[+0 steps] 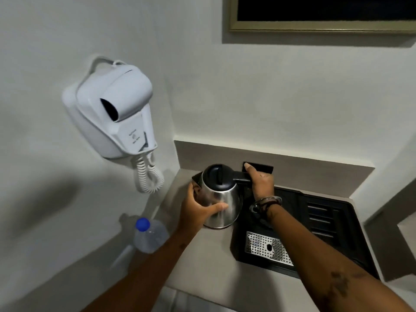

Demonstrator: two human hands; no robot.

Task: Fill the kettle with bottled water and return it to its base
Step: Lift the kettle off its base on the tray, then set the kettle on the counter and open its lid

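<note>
2 hands are on the kettle (221,197) at once. The right hand (261,181) is closed around its black handle, thumb laid forward along the top, and the left hand (199,208) is spread wide against the steel body with the thumb across the front, steadying rather than gripping. The kettle sits upright between them, its black lid down, at the left edge of the black tray (319,224) that runs under the right forearm. Its foot appears to rest on the counter (216,255) beside the tray; I cannot tell whether the base is beneath it, and no base shows clearly.

Judging by the shut lid and the capped bottle (149,236), this looks like the opening step: getting the kettle in hand before any water goes in. What is inside the kettle cannot be seen. The bottle stands just beyond the left wrist, toward the wall, blue cap on, clear and seemingly holding water, though blur hides the level.

Next, the lid must come open and 1 hand must let go to fetch and uncap the bottle, probably the left, being nearer.
</note>
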